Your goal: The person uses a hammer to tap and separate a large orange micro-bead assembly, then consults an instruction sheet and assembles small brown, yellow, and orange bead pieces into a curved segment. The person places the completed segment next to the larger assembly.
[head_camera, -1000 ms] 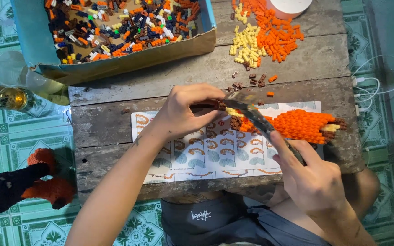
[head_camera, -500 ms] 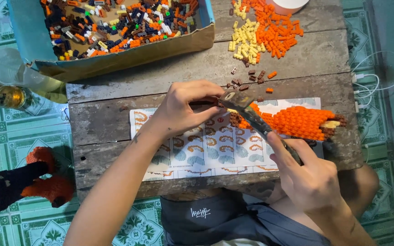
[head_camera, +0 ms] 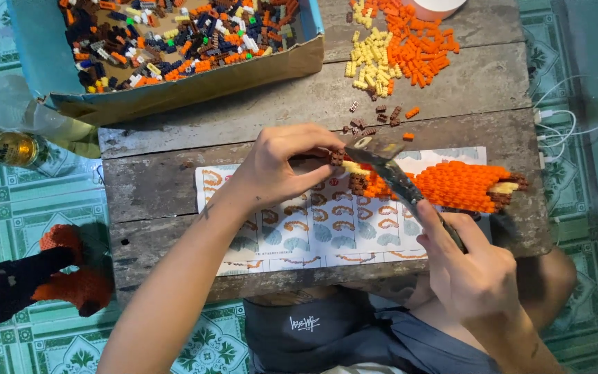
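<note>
Seen from above: left hand point(head_camera: 278, 166) pinched on a small brown brick point(head_camera: 337, 158), held just at the left end of the orange brick model point(head_camera: 455, 185). Right hand point(head_camera: 475, 273) clenched around the handle of a flat metal blade tool point(head_camera: 389, 170), with the blade reaching up and left so that its tip sits at the same end of the model, very near to the left fingertips point(head_camera: 323, 149). Model lying on the printed instruction sheet point(head_camera: 278, 228), itself spread on the worn wooden table point(head_camera: 243, 104), close to the front edge. Further back, a loose pile of orange and yellow bricks point(head_camera: 399, 48), some few stray brown pieces point(head_camera: 375, 118), and a cardboard box of mixed bricks point(head_camera: 174, 41) at the back left. On the tiled floor, a glass with yellow liquid point(head_camera: 12, 147) at the left and white cables point(head_camera: 569, 121) at the right. Possible trouble, judged from this position: blade tip slipping off the small studs and touching the fingers beside it, because of so little room between them. Also too much pressure with the tool, breaking loose the brown and yellow end of the model. Also the tiny brick escaping from the pinch and falling into a gap between the planks or over the near edge, hard to find again on the patterned tiles.
</note>
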